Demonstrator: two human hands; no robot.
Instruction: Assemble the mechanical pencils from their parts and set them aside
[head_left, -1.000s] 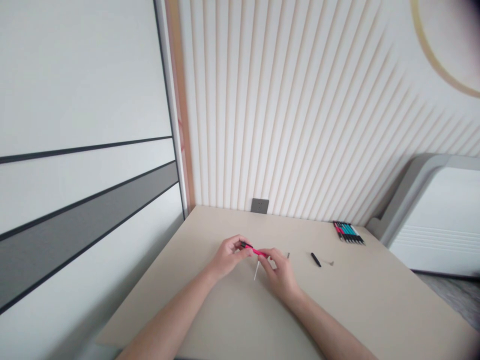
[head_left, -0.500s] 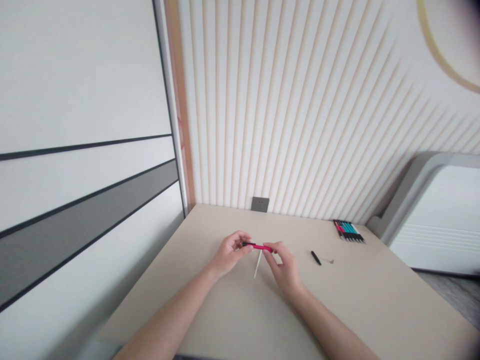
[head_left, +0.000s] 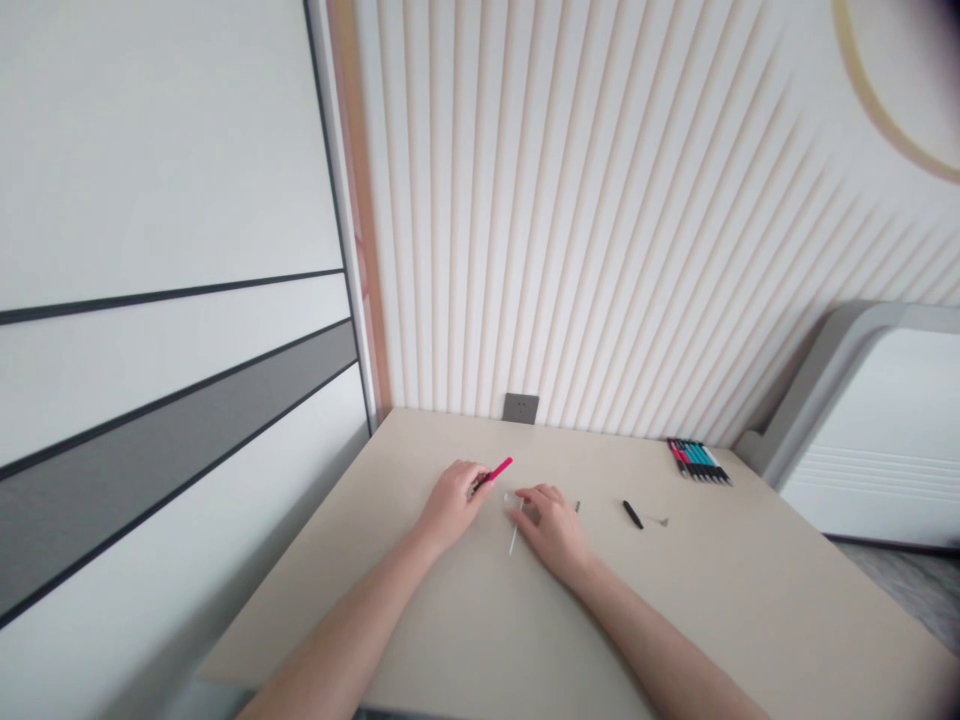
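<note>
My left hand is closed around the black part of a pen. Its pinkish-red barrel sticks out past my fingertips, up and to the right. My right hand is low over the table, with thumb and fingers curled around the upper end of a thin white pen refill. The refill's lower end points toward me on the tabletop. Just left of my right fingertips is a small whitish piece, too small to make out. A little dark piece lies right of my right hand.
On the right of the beige table lie a black tapered piece and a tiny metallic bit. Several red, teal and black pens lie in a row near the back edge. A dark socket sits on the ribbed wall.
My right hand has let go of the pen and moved down to the white refill. My left hand keeps the pen, now tilted upward. The small dark piece right of my hand now shows.
</note>
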